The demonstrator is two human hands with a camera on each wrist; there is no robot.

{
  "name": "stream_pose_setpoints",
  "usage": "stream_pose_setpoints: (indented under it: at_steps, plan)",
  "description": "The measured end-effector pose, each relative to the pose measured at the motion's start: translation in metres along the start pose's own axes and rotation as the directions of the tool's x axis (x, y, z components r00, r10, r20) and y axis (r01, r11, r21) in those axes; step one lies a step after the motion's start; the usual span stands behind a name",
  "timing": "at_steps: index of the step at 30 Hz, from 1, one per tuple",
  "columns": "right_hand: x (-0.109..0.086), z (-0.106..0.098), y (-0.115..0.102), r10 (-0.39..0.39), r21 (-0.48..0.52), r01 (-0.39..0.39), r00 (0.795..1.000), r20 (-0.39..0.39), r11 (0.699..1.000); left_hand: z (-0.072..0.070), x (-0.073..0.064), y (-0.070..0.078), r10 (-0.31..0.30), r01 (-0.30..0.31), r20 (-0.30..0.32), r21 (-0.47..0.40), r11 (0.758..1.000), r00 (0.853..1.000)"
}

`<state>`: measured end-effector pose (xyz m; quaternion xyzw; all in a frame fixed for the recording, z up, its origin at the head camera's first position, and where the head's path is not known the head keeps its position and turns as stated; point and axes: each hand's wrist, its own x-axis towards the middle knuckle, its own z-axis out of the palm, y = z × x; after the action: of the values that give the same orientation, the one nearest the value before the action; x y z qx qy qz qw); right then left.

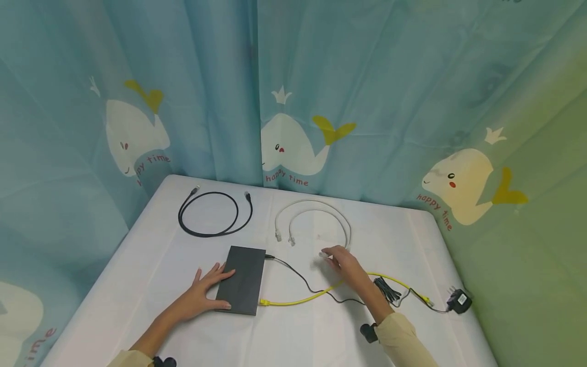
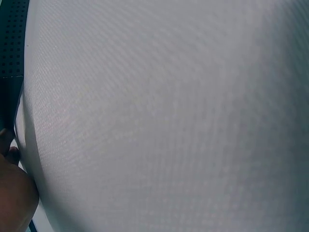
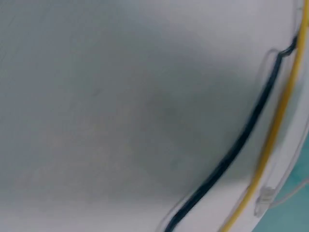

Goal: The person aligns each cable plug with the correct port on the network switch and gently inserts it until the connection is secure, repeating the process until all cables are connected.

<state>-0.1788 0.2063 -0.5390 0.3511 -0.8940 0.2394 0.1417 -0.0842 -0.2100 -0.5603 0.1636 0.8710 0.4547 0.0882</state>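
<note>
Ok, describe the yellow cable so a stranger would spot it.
On the white table, find the flat black box under the left hand. The cable leaves its right side at the near end; its bright yellow sets it apart from the black cord.

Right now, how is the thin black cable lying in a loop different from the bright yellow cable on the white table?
The looped black cable forms a round coil, while the bright yellow cable runs in a loose, uncoiled curve. Both ends of the black cable are free; one end of the yellow cable meets the flat dark-grey box, apparently plugged in. Both lie on the white table.
</note>
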Motion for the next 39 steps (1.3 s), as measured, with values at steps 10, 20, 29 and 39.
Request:
stream_pose_setpoints:
  at_steps: [10,20,29,39]
  plan:
    - [0.021,-0.006,-0.011,0.031,0.105,0.023,0.873,-0.486,0.994,-0.004,0.005,0.001,-0.021,0.021,-0.007,0.034,0.999,1.000]
    - [0.025,-0.009,-0.023,-0.175,-0.156,0.092,0.708,-0.684,0.983,-0.002,0.003,0.002,-0.036,0.036,0.006,0.026,0.999,0.999]
    - [0.021,-0.007,-0.031,-0.170,-0.058,0.188,0.662,-0.730,0.981,0.001,0.002,-0.001,-0.034,0.034,0.010,0.016,0.999,0.999]
    - [0.012,-0.002,-0.051,-0.106,-0.049,0.098,0.740,-0.664,0.994,0.001,0.000,0.001,-0.025,0.025,0.003,0.009,1.000,1.000]
